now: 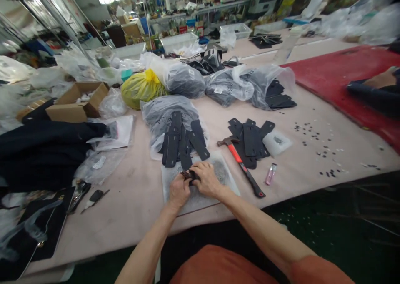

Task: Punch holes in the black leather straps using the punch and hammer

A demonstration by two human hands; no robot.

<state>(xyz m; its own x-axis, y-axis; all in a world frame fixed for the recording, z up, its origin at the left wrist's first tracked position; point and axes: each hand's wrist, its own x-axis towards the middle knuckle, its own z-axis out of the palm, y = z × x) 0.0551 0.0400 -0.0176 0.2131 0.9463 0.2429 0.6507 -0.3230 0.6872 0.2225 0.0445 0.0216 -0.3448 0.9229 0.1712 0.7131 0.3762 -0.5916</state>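
Note:
Over a pale square board (pixel 170 196), my left hand (pixel 180 190) and my right hand (pixel 206 178) meet around a small dark strip (pixel 190 175). Both hands are closed on it, and the fingers cover most of it. Just beyond them, black strips with slotted ends (pixel 171 148) spill from a clear plastic bag (pixel 168 109). To the right of the board lies a claw hammer (pixel 239 161) with a red and black handle. Behind it sits a second pile of black strips (pixel 251 138). A small pink-handled tool (pixel 271 174) rests right of the hammer.
A small white packet (pixel 277 142) touches the right pile. Scattered dark bits (pixel 328 173) dot the table at right. Filled bags, including a yellow bag (pixel 142 88), line the back. An open cardboard box (pixel 79 100) stands left. Another person's arm (pixel 378 88) shows at far right.

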